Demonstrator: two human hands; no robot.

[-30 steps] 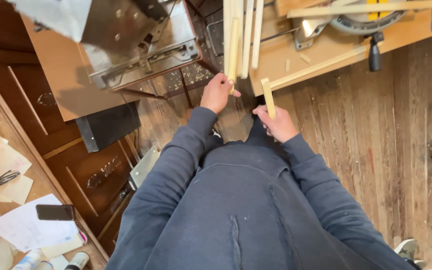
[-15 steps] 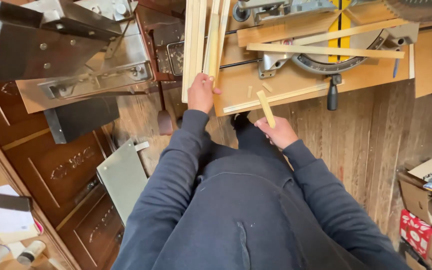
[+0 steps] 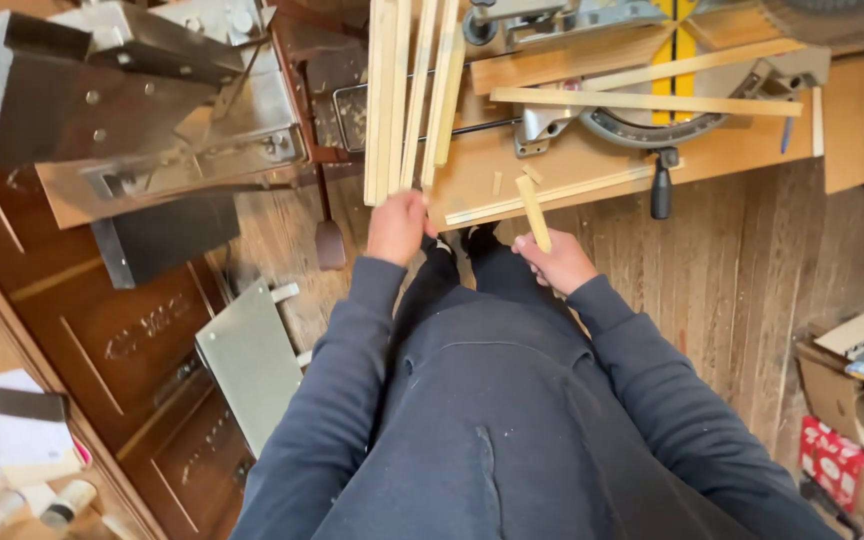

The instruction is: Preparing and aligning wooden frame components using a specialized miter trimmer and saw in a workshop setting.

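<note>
We look down over our dark blue sweatshirt at a bench of pale plywood (image 3: pixel 552 165) above a floor of worn wooden boards (image 3: pixel 752 290).

Left hand (image 3: pixel 398 226): closed in a fist around the near ends of a bundle of long thin pale wooden strips (image 3: pixel 407 90). The strips run away from us over the bench edge toward the top of the view; their far ends are out of frame.

Right hand (image 3: pixel 558 262): fingers curled shut on the lower end of a short pale wooden offcut stick (image 3: pixel 532 212). It stands nearly upright, tilted slightly left, its top just in front of the bench edge.

On the bench, well behind the hands: a grey metal mitre saw with round turntable and black handle (image 3: pixel 652 120), with two more long pale strips lying across its table. A grey sheet-metal machine (image 3: pixel 132 100) stands to the left, beside a dark brown panelled cabinet (image 3: pixel 102 350).

Handling judgement: the strips look light and stiff along the grain but whippy over such length; gripped only at one end, the bundle will likely sag and splay. A hold nearer mid-length, or a second hand, would steady it. Such thin sections may snap if levered sideways. Sawn faces look dry, not slippery. The offcut is light and rigid; an end pinch suffices.
</note>
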